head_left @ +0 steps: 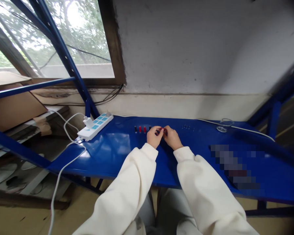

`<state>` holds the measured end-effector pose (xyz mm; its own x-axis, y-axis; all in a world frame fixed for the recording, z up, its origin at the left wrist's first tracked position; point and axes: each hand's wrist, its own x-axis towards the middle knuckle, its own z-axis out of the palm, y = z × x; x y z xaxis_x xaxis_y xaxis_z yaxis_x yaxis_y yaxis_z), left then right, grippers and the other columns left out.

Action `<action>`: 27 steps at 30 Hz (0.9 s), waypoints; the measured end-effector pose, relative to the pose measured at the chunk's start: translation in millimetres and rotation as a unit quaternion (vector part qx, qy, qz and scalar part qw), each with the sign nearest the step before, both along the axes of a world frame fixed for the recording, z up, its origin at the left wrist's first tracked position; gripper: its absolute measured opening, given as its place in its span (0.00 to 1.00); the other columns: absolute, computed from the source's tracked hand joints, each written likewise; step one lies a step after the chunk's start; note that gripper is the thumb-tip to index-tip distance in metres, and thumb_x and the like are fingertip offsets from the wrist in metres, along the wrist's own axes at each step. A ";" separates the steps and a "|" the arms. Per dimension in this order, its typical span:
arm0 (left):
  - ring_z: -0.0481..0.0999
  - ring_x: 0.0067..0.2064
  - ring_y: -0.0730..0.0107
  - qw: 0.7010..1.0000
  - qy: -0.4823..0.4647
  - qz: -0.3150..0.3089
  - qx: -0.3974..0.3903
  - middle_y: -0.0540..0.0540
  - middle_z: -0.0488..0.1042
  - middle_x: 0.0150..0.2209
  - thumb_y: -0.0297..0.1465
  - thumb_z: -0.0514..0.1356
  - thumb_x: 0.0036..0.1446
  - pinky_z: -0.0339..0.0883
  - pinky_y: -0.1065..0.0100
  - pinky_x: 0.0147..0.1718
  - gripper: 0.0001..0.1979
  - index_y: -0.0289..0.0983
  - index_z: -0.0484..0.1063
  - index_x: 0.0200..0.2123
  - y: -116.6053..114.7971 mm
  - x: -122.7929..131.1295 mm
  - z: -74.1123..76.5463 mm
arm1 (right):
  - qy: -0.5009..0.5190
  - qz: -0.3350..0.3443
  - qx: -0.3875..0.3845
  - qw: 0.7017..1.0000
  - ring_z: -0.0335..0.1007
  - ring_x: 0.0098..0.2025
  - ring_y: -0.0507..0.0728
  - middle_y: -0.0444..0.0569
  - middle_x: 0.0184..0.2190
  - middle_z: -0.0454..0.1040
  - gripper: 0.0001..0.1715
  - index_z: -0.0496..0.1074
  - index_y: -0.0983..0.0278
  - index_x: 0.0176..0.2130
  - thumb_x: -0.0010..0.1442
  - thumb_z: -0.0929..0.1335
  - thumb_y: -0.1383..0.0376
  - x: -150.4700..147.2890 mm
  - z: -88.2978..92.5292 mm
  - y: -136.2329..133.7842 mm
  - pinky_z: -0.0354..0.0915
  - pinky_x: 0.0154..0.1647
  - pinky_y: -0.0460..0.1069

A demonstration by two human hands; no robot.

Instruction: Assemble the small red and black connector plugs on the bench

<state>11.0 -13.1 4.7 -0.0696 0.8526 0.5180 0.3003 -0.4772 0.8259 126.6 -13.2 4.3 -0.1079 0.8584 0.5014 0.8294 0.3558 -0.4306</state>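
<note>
Centrally, left hand (154, 136) and right hand (171, 137) meet, fingers pinched together on a small red piece (161, 130) above the blue counter (112, 153); slipping, it could topple the upright row of pieces (142, 129) just beside.

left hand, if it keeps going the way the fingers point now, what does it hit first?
Likely the right hand: the left hand points right, fingertips meeting it over a small red piece pinched between them on the glossy blue metal table. Depth is unclear.
</note>
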 end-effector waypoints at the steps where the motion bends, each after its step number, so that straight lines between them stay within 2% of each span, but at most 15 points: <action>1: 0.67 0.25 0.78 1.000 -0.008 0.004 -0.001 0.46 0.72 0.29 0.35 0.57 0.48 0.63 0.73 0.27 0.10 0.35 0.71 0.32 0.3 -0.5 0.2 | 0.011 0.004 -0.005 1.000 0.67 0.30 0.54 0.49 0.28 0.71 0.08 0.64 0.65 0.35 0.55 0.60 0.65 -0.4 -1.1 0.8 0.55 0.29 0.45; 8: 0.66 0.23 0.79 0.982 -0.173 0.066 -0.043 0.49 0.69 0.24 0.40 0.53 0.51 0.62 0.74 0.24 0.14 0.34 0.68 0.30 6.1 -11.4 5.2 | 0.095 -0.010 -0.118 0.988 0.65 0.25 0.51 0.45 0.23 0.71 0.05 0.65 0.64 0.27 0.49 0.65 0.64 -10.7 -7.4 21.9 0.56 0.26 0.44; 16: 0.62 0.18 0.82 0.944 -0.303 0.070 -0.107 0.52 0.65 0.20 0.39 0.53 0.50 0.58 0.76 0.20 0.13 0.33 0.66 0.26 11.9 -16.9 5.2 | 0.087 0.003 -0.151 0.985 0.68 0.29 0.51 0.46 0.26 0.74 0.05 0.70 0.64 0.28 0.47 0.67 0.65 -28.8 -11.2 47.2 0.57 0.28 0.44; 22: 0.62 0.18 0.82 0.939 -0.310 0.071 -0.131 0.52 0.65 0.20 0.38 0.52 0.50 0.56 0.76 0.19 0.12 0.33 0.65 0.26 11.8 -16.6 6.2 | 0.045 -0.020 -0.170 0.984 0.68 0.30 0.52 0.45 0.27 0.74 0.09 0.72 0.62 0.30 0.47 0.67 0.61 -29.4 -17.8 50.9 0.57 0.28 0.44; 27: 0.62 0.18 0.81 0.963 -0.231 0.048 -0.130 0.51 0.66 0.19 0.38 0.52 0.50 0.57 0.76 0.19 0.13 0.33 0.67 0.25 15.9 -16.3 -2.5 | 0.019 -0.024 -0.196 0.980 0.68 0.32 0.53 0.45 0.30 0.73 0.17 0.71 0.62 0.36 0.45 0.69 0.57 -22.5 -11.4 42.0 0.57 0.29 0.45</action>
